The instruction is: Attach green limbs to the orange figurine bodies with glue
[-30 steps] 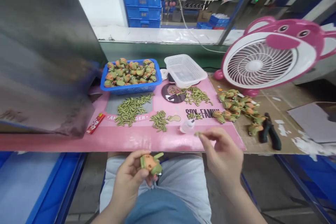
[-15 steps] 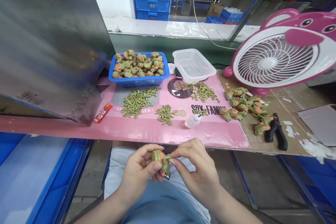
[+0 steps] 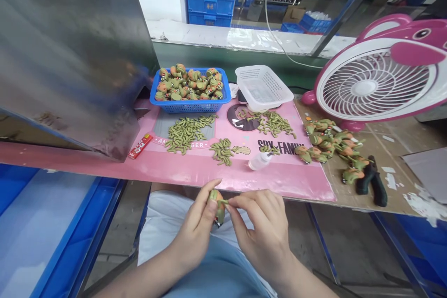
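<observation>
Held over my lap, just in front of the table edge, is a small green and orange toy figure (image 3: 219,212). My left hand (image 3: 196,223) is closed on it, thumb across its side, hiding part of it. The thumb and fingertips of my right hand (image 3: 263,221) pinch a thin green stick-like piece (image 3: 223,201) that meets the figure's side. Whether this piece is fixed to the figure I cannot tell. On the table beyond lie piles of small curved green pieces (image 3: 185,134), with a smaller pile (image 3: 221,151) nearer my hands.
A blue basket (image 3: 190,104) holds many similar figures. Beside it stands a white basket (image 3: 265,88). Nearer are a small clear bottle (image 3: 258,162) and a red packet (image 3: 140,145). At right are more figures (image 3: 319,139), black-handled pliers (image 3: 372,181) and a pink fan (image 3: 365,86).
My left hand has turned the figure and straightened its fingers somewhat. The green piece now points more directly towards my right fingertips. The view has shifted slightly.
</observation>
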A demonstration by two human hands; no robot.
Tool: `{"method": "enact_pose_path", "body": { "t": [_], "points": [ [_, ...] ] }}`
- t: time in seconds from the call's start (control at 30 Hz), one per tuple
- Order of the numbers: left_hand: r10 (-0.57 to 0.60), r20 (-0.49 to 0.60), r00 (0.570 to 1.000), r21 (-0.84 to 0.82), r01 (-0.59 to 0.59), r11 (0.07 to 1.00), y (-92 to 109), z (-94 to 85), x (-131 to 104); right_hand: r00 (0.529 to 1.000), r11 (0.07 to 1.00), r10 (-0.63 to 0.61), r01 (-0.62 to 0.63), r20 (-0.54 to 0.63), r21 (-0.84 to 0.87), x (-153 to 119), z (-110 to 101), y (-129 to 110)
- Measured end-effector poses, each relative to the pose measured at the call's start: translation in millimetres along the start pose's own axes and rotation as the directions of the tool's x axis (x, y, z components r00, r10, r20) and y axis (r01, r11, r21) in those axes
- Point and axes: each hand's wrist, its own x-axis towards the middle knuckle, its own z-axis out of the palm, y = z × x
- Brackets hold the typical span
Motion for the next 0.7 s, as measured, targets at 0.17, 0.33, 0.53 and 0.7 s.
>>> {"method": "enact_pose_path", "body": {
  "t": [0.17, 0.33, 0.53, 0.7],
  "points": [
    [0.05, 0.071, 0.996, 0.208, -0.064, 0.976, 2, -0.4, 0, 0.999, 1.0, 0.0, 0.0, -0.033, -0.01, -1, 1, -1],
    [0.129, 0.094, 0.987, 0.372, -0.155, 0.915, 4, -1.8, 0, 0.997, 0.999, -0.015, 0.018, -0.073, 0.045, -4, 1, -1],
    [0.191, 0.171, 0.967, 0.506, -0.252, 0.825, 3, -7.5, -1, 0.995, 0.991, -0.055, 0.065, -0.084, 0.117, -9, 1, 0],
    [0.22, 0.176, 0.959, 0.548, -0.281, 0.788, 6, -8.4, 0, 0.998, 0.984, -0.031, 0.04, -0.055, 0.173, -11, 2, 3]
  ]
}}
